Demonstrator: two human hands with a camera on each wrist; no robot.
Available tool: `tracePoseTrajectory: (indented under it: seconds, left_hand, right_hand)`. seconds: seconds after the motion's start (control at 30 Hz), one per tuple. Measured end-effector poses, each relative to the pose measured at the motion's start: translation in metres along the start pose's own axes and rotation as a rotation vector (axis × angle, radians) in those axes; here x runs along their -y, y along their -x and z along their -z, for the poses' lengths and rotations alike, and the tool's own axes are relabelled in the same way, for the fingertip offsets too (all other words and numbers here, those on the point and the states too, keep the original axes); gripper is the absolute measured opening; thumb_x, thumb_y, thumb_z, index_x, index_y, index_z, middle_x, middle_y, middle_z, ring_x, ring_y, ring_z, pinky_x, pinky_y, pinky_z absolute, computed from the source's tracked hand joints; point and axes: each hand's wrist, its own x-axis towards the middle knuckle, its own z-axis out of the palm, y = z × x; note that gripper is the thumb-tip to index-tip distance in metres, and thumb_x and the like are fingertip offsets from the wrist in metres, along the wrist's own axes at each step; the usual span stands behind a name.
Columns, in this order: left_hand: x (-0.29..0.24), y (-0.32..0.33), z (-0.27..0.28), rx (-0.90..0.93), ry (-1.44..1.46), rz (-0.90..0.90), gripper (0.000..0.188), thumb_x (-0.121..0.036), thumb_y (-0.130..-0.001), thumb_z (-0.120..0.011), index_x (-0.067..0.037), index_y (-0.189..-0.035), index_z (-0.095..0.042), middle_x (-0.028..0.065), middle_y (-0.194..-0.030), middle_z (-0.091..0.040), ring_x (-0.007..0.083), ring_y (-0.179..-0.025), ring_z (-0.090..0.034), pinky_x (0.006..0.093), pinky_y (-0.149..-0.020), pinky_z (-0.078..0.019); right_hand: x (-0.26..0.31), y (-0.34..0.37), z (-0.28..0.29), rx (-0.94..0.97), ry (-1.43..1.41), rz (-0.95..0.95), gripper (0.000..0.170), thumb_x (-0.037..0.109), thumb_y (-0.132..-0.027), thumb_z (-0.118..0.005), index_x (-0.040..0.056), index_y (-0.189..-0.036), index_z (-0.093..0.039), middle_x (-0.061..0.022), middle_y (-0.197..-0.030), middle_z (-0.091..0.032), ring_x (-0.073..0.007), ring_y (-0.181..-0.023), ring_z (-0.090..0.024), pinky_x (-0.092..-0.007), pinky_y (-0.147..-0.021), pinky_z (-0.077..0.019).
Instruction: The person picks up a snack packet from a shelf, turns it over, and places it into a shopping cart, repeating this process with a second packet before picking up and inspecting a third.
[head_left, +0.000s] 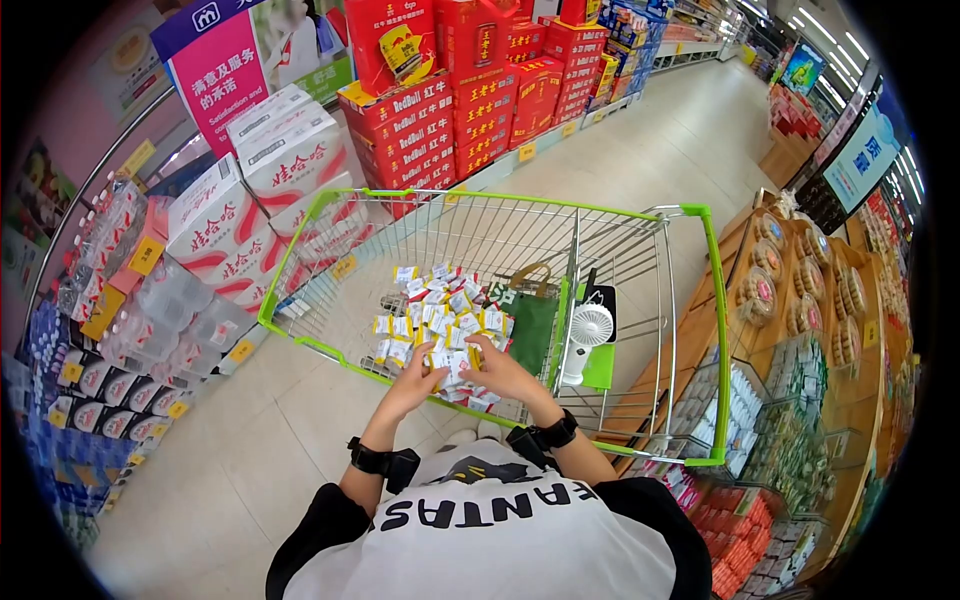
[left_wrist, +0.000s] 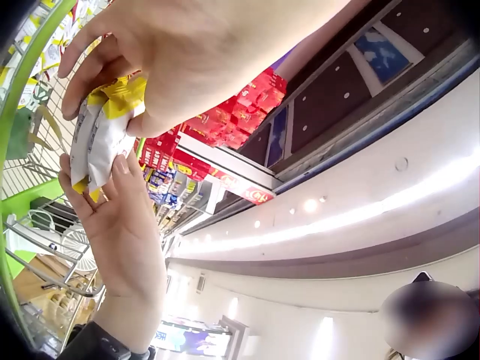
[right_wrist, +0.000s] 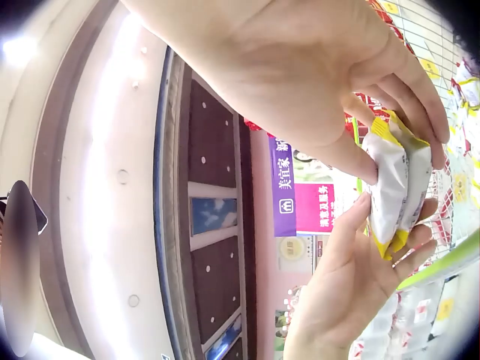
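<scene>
Two small white packets (right_wrist: 390, 184) with crimped yellow ends lie face to face between my hands, over the near side of the shopping cart (head_left: 440, 205). My left hand (head_left: 412, 385) pinches them at one end with thumb and fingers. At the other end, the thumb and fingers of my right hand (head_left: 508, 378) grip the same packets. The left wrist view shows the packets (left_wrist: 101, 139) side-on, partly covered by the left fingers. Beyond the hands, a loose heap of similar packets (head_left: 440, 300), some with red ends, fills the middle of the cart.
A green bag (head_left: 533, 325) stands in the cart beside the heap. Right of the cart's divider is a white handheld fan (head_left: 590, 326). Stacked red drink cartons (head_left: 410, 130) and bottled water (head_left: 165, 300) line the left; a wooden shelf (head_left: 745, 345) of packaged food borders the right.
</scene>
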Motion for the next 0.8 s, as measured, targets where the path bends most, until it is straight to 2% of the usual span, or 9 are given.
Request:
tracePoseTrajectory:
  seconds: [0.27, 0.4, 0.47, 0.5, 0.6, 0.67, 0.7, 0.73, 0.8]
  left_hand:
    - [0.008, -0.002, -0.001, 0.115, -0.054, 0.01, 0.042, -0.018, -0.08, -0.055, -0.006, -0.115, -0.035, 0.0053, -0.061, -0.049, 0.0102, -0.051, -0.044, 0.0244, -0.046, -0.0344]
    - [0.009, -0.003, -0.006, 0.078, -0.026, 0.026, 0.043, -0.017, -0.08, -0.054, -0.006, -0.116, -0.034, 0.0065, -0.062, -0.05, 0.0106, -0.053, -0.046, 0.0239, -0.047, -0.0368]
    - [0.013, -0.008, -0.006, -0.006, 0.016, 0.026, 0.049, -0.016, -0.081, -0.053, -0.006, -0.121, -0.027, 0.0085, -0.068, -0.053, 0.0117, -0.055, -0.049, 0.0247, -0.049, -0.0397]
    - [0.008, -0.01, -0.007, -0.007, 0.016, 0.026, 0.049, -0.016, -0.081, -0.053, -0.006, -0.121, -0.027, 0.0085, -0.068, -0.053, 0.0117, -0.055, -0.049, 0.0247, -0.049, -0.0397]
    - [-0.011, -0.016, -0.004, -0.111, 0.28, 0.01, 0.061, -0.015, -0.082, -0.051, -0.007, -0.128, -0.013, 0.0139, -0.083, -0.055, 0.0154, -0.065, -0.055, 0.0257, -0.058, -0.0433]
    - [-0.019, -0.021, 0.0, -0.249, 0.038, -0.293, 0.069, -0.015, -0.082, -0.05, -0.008, -0.131, -0.001, 0.0208, -0.104, -0.049, 0.02, -0.082, -0.056, 0.0285, -0.071, -0.0434]
    - [-0.02, -0.023, 0.005, -0.261, -0.004, -0.196, 0.072, -0.014, -0.082, -0.049, -0.01, -0.132, 0.002, 0.0239, -0.116, -0.04, 0.0226, -0.097, -0.051, 0.0308, -0.079, -0.0405]
    - [-0.017, -0.024, 0.007, -0.262, -0.005, -0.194, 0.072, -0.014, -0.082, -0.049, -0.01, -0.132, 0.002, 0.0239, -0.116, -0.04, 0.0226, -0.097, -0.051, 0.0308, -0.079, -0.0405]
    - [-0.011, -0.029, 0.009, -0.328, -0.02, -0.178, 0.063, -0.015, -0.081, -0.051, -0.008, -0.131, -0.013, 0.0216, -0.113, -0.042, 0.0211, -0.092, -0.052, 0.0307, -0.076, -0.0418]
  right_hand:
    - [-0.008, 0.001, 0.0, 0.063, -0.005, -0.066, 0.058, 0.024, -0.074, -0.062, 0.0035, -0.119, -0.032, -0.0098, -0.072, -0.053, -0.0127, -0.063, -0.053, -0.0268, -0.054, -0.0423]
    - [-0.01, 0.0, -0.001, 0.068, -0.017, -0.104, 0.058, 0.022, -0.073, -0.063, 0.0037, -0.119, -0.032, -0.0105, -0.075, -0.054, -0.013, -0.065, -0.054, -0.0269, -0.053, -0.0428]
    - [-0.026, -0.008, -0.007, -0.045, -0.029, 0.077, 0.058, 0.02, -0.073, -0.063, 0.0047, -0.119, -0.032, -0.0127, -0.09, -0.053, -0.0149, -0.067, -0.056, -0.0283, -0.057, -0.0445]
    - [-0.023, -0.009, -0.006, -0.044, -0.028, 0.077, 0.058, 0.02, -0.073, -0.063, 0.0047, -0.119, -0.032, -0.0127, -0.09, -0.053, -0.0149, -0.067, -0.056, -0.0283, -0.057, -0.0445]
    - [-0.006, -0.016, 0.0, -0.096, -0.324, 0.048, 0.061, 0.018, -0.073, -0.064, 0.0059, -0.122, -0.03, -0.0144, -0.107, -0.047, -0.0181, -0.082, -0.055, -0.0284, -0.069, -0.045]
    - [0.009, -0.014, 0.004, -0.281, -0.042, 0.298, 0.061, 0.017, -0.073, -0.063, 0.0065, -0.123, -0.031, -0.0137, -0.116, -0.042, -0.0212, -0.099, -0.049, -0.0302, -0.081, -0.0421]
    - [0.008, -0.015, 0.004, -0.279, -0.044, 0.298, 0.061, 0.017, -0.073, -0.063, 0.0065, -0.123, -0.031, -0.0137, -0.116, -0.042, -0.0212, -0.099, -0.049, -0.0302, -0.081, -0.0421]
    - [0.005, -0.016, 0.004, -0.285, 0.071, 0.344, 0.058, 0.017, -0.073, -0.063, 0.007, -0.122, -0.034, -0.0135, -0.116, -0.042, -0.0222, -0.104, -0.045, -0.031, -0.083, -0.0411]
    - [-0.006, -0.02, 0.003, -0.295, 0.186, 0.394, 0.055, 0.016, -0.074, -0.063, 0.0076, -0.121, -0.037, -0.0133, -0.116, -0.042, -0.0232, -0.108, -0.042, -0.0319, -0.085, -0.04]
